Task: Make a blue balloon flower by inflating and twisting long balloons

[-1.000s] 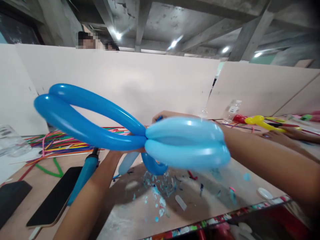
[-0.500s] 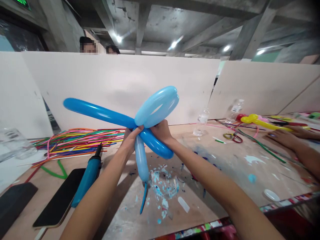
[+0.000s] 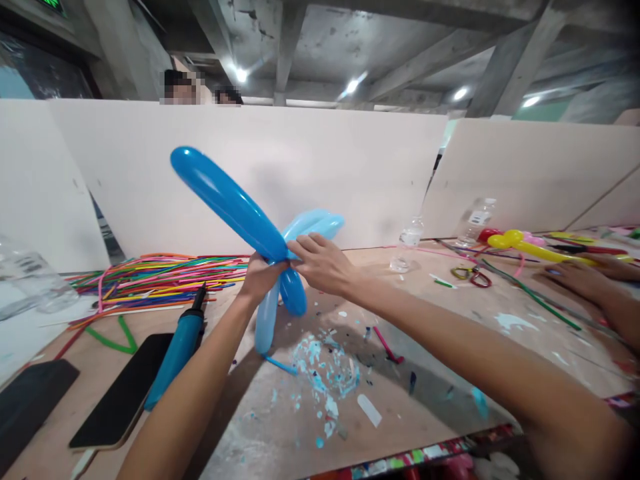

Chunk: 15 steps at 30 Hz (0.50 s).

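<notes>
My left hand (image 3: 263, 275) is closed around the joint where a dark blue twisting balloon (image 3: 227, 203) crosses a light blue twisting balloon (image 3: 269, 317). One dark blue arm rises to the upper left; a shorter one points down past my fingers. Behind my right hand (image 3: 320, 261) shows a looped part of the light blue balloon, partly covered. The right hand's fingers are bent and pressed against the same joint; what exactly they pinch is hidden. A thin uninflated tail hangs from the light blue balloon's lower end near the tabletop.
A teal hand pump (image 3: 175, 353) and a phone (image 3: 123, 393) lie left of my arm. Behind them is a heap of uninflated balloons (image 3: 170, 277). Clear bottles (image 3: 407, 247) and scissors (image 3: 473, 275) sit to the right, near another person's hands (image 3: 575, 277) and a yellow balloon (image 3: 540, 250).
The dark blue arm has swung upward and nearer. The light blue loop has tipped down behind my right hand, which now reaches over the joint from the right. The tail has shifted left.
</notes>
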Available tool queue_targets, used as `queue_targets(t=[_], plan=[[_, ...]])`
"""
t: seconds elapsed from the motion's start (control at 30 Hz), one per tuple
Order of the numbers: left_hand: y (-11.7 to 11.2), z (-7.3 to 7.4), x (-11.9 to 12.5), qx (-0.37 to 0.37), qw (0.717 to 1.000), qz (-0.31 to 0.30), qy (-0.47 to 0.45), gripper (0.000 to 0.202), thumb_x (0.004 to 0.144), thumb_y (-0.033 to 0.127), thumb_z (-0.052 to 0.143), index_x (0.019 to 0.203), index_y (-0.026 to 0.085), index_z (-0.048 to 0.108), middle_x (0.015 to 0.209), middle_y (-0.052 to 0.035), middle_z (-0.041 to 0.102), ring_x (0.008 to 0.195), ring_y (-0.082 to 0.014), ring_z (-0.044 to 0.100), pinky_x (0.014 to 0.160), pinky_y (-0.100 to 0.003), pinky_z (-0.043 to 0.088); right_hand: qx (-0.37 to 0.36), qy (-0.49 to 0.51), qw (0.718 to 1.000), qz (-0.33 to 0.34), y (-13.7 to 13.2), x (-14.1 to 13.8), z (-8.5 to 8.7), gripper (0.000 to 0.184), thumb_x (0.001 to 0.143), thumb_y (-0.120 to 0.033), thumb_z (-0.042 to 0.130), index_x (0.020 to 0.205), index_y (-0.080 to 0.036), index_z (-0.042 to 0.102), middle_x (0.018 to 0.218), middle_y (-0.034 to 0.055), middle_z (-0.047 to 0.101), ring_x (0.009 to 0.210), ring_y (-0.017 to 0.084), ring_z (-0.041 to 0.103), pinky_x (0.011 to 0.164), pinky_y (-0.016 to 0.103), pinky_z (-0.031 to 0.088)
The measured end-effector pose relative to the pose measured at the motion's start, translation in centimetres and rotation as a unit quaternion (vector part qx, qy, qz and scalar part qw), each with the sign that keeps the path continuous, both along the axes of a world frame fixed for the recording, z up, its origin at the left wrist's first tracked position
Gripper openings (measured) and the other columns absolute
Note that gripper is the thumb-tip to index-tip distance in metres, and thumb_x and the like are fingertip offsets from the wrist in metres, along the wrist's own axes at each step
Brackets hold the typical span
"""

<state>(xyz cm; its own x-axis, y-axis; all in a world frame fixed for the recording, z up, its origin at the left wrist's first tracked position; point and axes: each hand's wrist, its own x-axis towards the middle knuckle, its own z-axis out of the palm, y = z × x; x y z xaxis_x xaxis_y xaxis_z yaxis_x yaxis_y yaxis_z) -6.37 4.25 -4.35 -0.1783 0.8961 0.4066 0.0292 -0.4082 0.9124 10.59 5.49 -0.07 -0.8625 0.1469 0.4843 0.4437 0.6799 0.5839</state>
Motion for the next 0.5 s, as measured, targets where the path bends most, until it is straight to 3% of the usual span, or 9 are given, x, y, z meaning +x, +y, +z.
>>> queue_targets(t=[0.07, 0.17, 0.3, 0.4, 0.5], plan=[[-0.1, 0.3, -0.2, 0.008, 0.999, -0.035, 0.016, 0.024, 0.062, 0.029, 0.075, 0.075, 0.014, 0.063, 0.075, 0.0000, 0.065, 0.072, -0.0156, 0.056, 0.067, -0.026, 0.046, 0.006, -0.014, 1.000, 0.024, -0.1, 0.4, 1.2, 0.018, 0.094, -0.017, 0.050, 0.085, -0.017, 0.066, 0.118, 0.0105, 0.057, 0.108, 0.024, 0.044, 0.094, 0.040, 0.035], [-0.6, 0.9, -0.6, 0.008, 0.995, -0.075, 0.063, 0.027, 0.064, 0.033, 0.075, 0.080, 0.014, 0.063, 0.079, -0.0011, 0.065, 0.077, -0.0182, 0.058, 0.072, -0.029, 0.047, -0.045, -0.044, 0.998, 0.017, -0.4, 0.5, 3.0, 0.018, 0.095, -0.020, 0.050, 0.089, -0.015, 0.065, 0.111, 0.0105, 0.059, 0.106, 0.024, 0.047, 0.095, 0.040, 0.035], [-1.0, 1.0, -1.3, 0.000, 0.985, -0.099, 0.142, 0.028, 0.064, 0.036, 0.075, 0.082, 0.016, 0.065, 0.085, -0.0040, 0.068, 0.083, -0.0234, 0.060, 0.074, -0.034, 0.050, -0.149, -0.078, 0.986, 0.005, -1.3, 0.3, 5.2, 0.024, 0.098, -0.023, 0.044, 0.091, -0.013, 0.064, 0.097, 0.0099, 0.064, 0.092, 0.021, 0.054, 0.084, 0.034, 0.039], [-0.9, 0.4, -1.6, 0.006, 0.979, -0.094, 0.182, 0.028, 0.056, 0.030, 0.078, 0.079, 0.016, 0.069, 0.086, -0.0063, 0.070, 0.087, -0.0292, 0.062, 0.076, -0.039, 0.051, -0.238, -0.069, 0.969, -0.008, -1.8, -0.1, 6.6, 0.018, 0.093, -0.019, 0.048, 0.094, -0.013, 0.064, 0.093, 0.0094, 0.067, 0.082, 0.018, 0.057, 0.073, 0.030, 0.040], [-0.8, -0.3, -1.8, 0.005, 0.987, -0.116, 0.107, 0.034, 0.044, 0.021, 0.084, 0.076, 0.018, 0.072, 0.086, -0.0074, 0.072, 0.086, -0.0321, 0.064, 0.078, -0.043, 0.053, -0.361, -0.044, 0.930, -0.056, -1.3, -0.1, 8.1, 0.019, 0.090, -0.019, 0.049, 0.082, -0.013, 0.065, 0.080, 0.0073, 0.068, 0.066, 0.014, 0.057, 0.063, 0.027, 0.039]])
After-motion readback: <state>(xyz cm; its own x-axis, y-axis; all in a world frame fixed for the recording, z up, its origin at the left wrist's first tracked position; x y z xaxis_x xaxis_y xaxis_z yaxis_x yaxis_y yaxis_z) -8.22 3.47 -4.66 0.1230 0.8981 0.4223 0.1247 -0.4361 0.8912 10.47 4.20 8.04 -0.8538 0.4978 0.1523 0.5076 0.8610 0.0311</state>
